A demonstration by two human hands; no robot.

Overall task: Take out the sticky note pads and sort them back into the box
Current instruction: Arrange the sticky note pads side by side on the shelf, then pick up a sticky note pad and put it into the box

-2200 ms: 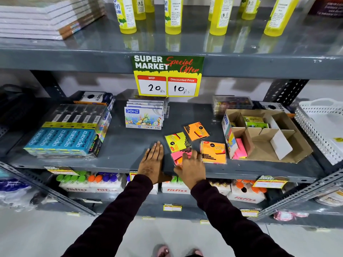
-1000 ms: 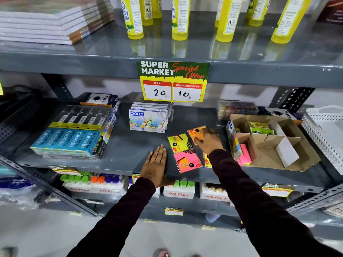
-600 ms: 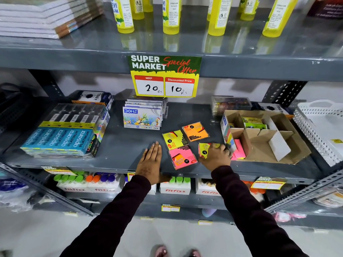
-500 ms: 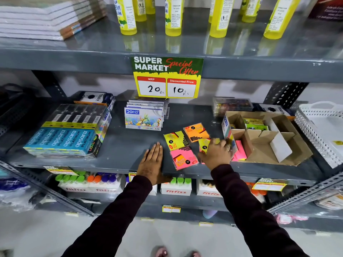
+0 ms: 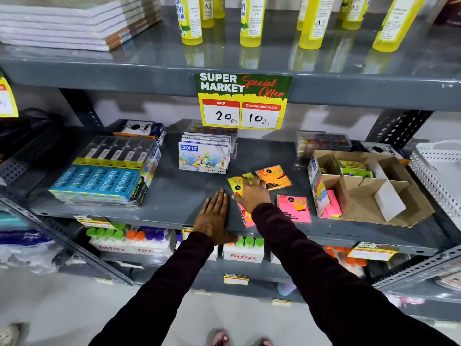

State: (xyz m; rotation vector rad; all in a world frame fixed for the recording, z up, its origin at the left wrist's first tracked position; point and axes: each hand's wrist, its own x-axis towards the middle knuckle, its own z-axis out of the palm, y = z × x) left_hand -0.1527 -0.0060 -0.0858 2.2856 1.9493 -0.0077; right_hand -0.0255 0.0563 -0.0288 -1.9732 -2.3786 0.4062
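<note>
Reaching across the shelf, the right hand (image 5: 252,193) lay spread, fingers loose, on top of the yellow pad (image 5: 237,184); it covered the pad without yet gripping it, as far as the view showed. The left hand (image 5: 214,216) rested flat and open on the shelf (image 5: 174,196) just beside it, palm down, holding nothing.

Outward from the right hand, an orange pad (image 5: 274,177) lay just past the fingertips, a pink pad (image 5: 294,208) lay beside the forearm toward the box, and another pink pad (image 5: 245,216) peeked out from under the wrist. The cardboard box (image 5: 409,213) stood to the right, open and divided, with pink pads (image 5: 333,203) in its near compartment and green-yellow ones (image 5: 354,168) in the far one.

To do this step well, the fingers probably needed to curl under one edge of the thin, wrapped yellow pad and pinch it, rather than slide it into the orange one. The left hand could steady the pad underneath. Each colour likely belonged in its own compartment, so an empty middle slot seemed the sensible place for yellow, set on edge like the pink ones.
</note>
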